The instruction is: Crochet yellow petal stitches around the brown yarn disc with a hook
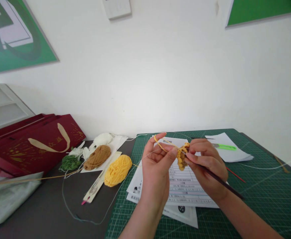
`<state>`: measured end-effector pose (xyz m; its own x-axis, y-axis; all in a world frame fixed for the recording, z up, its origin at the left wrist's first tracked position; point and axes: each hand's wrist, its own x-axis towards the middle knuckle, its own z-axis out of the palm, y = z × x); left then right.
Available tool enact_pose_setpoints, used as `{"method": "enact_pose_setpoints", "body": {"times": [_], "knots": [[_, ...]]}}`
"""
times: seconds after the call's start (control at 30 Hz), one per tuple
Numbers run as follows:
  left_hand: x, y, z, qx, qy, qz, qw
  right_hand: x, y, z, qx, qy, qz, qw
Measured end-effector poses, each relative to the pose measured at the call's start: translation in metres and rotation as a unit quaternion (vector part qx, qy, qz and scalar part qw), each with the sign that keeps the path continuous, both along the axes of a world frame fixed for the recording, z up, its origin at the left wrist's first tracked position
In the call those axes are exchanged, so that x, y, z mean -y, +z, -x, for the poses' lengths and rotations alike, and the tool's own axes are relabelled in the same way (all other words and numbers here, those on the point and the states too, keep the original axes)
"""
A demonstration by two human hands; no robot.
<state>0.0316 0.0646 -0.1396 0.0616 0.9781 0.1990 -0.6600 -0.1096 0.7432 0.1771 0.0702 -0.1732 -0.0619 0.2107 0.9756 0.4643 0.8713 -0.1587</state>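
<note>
My left hand (156,172) pinches the edge of a small yellow and brown crochet piece (181,162) between thumb and fingers. Yellow yarn (159,146) loops round its raised index finger and runs to the piece. In my right hand (207,167) is a crochet hook with a dark handle (220,182), its tip at the stitches. Fingers partly cover the piece. Under both hands lie printed pattern sheets (185,197). A yellow ball of yarn (118,170) rests on the table to the left.
Brown yarn (97,157), white yarn (102,139) and green yarn (70,163) lie left, beside a bookmark-like strip (102,177). Dark red gift bags (43,142) stand behind. On the green cutting mat (267,196) are folded paper (231,155), a bright green cutter (226,146) and a thin red stick (236,175).
</note>
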Motion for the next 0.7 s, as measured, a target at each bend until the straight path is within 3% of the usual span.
{"method": "enact_pose_setpoints", "body": {"times": [0.23, 0.33, 0.5, 0.7], "knots": [[-0.002, -0.002, -0.001, 0.002, -0.026, 0.026, 0.999, -0.003, -0.004, 0.001, 0.001, -0.023, -0.042, 0.999], [-0.001, -0.002, -0.001, -0.019, -0.003, 0.012, 1.0, -0.002, -0.004, 0.005, -0.002, -0.049, -0.055, 0.997], [0.0, 0.002, 0.001, -0.096, 0.07, -0.052, 0.992, 0.005, -0.003, 0.009, -0.017, -0.051, -0.015, 0.998], [-0.003, 0.002, 0.002, -0.135, 0.069, -0.083, 0.985, 0.009, -0.005, 0.006, -0.105, -0.038, 0.044, 0.993]]}}
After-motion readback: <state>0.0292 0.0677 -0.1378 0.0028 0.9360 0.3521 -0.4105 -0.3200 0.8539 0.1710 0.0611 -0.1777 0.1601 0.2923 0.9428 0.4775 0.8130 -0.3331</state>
